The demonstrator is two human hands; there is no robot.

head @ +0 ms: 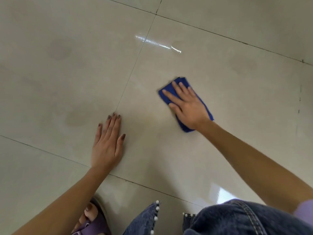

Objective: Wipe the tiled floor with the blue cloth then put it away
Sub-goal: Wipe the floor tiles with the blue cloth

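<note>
A folded blue cloth [205, 109] lies flat on the glossy beige tiled floor [169, 150], right of centre. My right hand [186, 107] presses down on top of it with fingers spread, covering most of its middle; the cloth's edges show around the hand. My left hand [108, 143] rests palm down on the bare tile to the left, fingers together, holding nothing, about a forearm's length from the cloth.
Dark grout lines cross the floor. A bright wet streak [157, 42] glints beyond the cloth. Faint darker patches [59, 50] mark the left tiles. My knees in blue jeans [237, 217] and a foot in a purple sandal [91, 221] sit at the bottom edge.
</note>
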